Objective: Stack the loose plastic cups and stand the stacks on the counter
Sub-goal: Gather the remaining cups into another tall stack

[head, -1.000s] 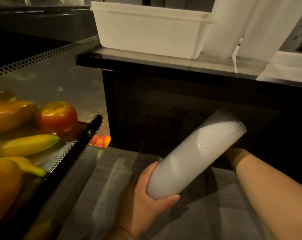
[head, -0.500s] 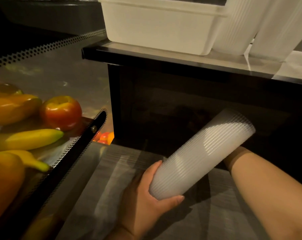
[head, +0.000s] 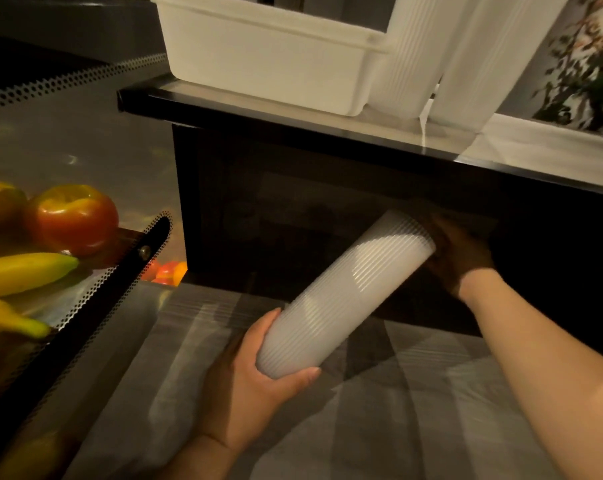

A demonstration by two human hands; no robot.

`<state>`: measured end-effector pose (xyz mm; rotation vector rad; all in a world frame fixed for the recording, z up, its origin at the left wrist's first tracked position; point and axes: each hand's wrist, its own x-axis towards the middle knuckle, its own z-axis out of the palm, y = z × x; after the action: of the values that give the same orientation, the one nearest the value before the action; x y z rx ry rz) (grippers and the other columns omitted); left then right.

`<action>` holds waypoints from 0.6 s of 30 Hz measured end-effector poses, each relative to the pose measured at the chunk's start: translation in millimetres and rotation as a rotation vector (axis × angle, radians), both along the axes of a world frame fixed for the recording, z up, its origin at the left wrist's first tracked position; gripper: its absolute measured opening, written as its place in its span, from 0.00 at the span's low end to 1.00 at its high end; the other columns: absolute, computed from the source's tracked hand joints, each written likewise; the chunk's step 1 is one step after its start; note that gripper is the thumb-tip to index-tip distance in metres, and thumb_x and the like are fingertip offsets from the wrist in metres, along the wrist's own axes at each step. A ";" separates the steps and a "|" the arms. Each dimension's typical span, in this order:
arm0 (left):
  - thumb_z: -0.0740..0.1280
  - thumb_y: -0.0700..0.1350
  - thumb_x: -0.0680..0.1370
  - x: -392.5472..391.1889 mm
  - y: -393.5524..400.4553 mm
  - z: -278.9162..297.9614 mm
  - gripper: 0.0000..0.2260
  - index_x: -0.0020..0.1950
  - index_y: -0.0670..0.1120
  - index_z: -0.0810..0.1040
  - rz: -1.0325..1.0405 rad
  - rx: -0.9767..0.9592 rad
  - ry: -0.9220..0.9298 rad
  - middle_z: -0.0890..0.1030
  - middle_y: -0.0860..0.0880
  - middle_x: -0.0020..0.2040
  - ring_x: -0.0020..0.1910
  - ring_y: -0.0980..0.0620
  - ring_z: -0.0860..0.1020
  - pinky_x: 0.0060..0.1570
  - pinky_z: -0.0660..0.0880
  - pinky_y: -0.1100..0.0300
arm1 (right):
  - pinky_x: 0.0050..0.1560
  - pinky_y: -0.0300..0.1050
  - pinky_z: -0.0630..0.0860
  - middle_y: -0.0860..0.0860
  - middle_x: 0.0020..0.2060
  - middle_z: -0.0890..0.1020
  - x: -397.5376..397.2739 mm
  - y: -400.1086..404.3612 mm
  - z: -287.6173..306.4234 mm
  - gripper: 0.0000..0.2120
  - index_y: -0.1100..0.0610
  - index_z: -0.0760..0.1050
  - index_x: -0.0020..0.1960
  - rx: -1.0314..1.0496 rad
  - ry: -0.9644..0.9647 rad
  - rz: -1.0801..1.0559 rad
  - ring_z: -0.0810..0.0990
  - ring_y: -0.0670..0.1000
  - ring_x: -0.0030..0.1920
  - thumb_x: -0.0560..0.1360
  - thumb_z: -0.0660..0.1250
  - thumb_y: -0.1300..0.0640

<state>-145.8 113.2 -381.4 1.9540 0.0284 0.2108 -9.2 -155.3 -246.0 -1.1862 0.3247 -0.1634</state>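
Observation:
A long stack of ribbed white plastic cups (head: 348, 296) lies tilted, its far end pointing up and right into the dark space under the counter. My left hand (head: 248, 379) grips the stack's near, lower end from below. At the stack's upper end sits my right hand (head: 455, 251), in shadow, its fingers against the rim; how they lie is hard to tell. Two more tall white cup stacks (head: 414, 53) (head: 494, 57) stand upright on the counter (head: 293, 116) above.
A white plastic bin (head: 268, 53) stands on the counter left of the upright stacks. At the left, a perforated metal tray (head: 95, 306) holds an apple (head: 73, 220), bananas (head: 23, 271) and other fruit. A grey striped surface (head: 414, 393) lies below my hands.
My right hand has come out from behind the stack and now shows at its upper end. The stack and my left hand have stayed about where they were.

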 end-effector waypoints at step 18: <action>0.73 0.71 0.53 -0.7 -1.7 1.9 0.39 0.63 0.75 0.67 -0.018 -0.080 0.026 0.77 0.65 0.58 0.54 0.64 0.76 0.51 0.76 0.57 | 0.57 0.54 0.80 0.56 0.52 0.84 -35.1 27.6 27.4 0.12 0.58 0.80 0.55 -0.268 0.031 0.044 0.82 0.55 0.55 0.73 0.73 0.58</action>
<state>-146.5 111.5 -379.5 1.8770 0.0361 0.1697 -44.3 -127.7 -218.7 -1.4615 0.3101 -0.1533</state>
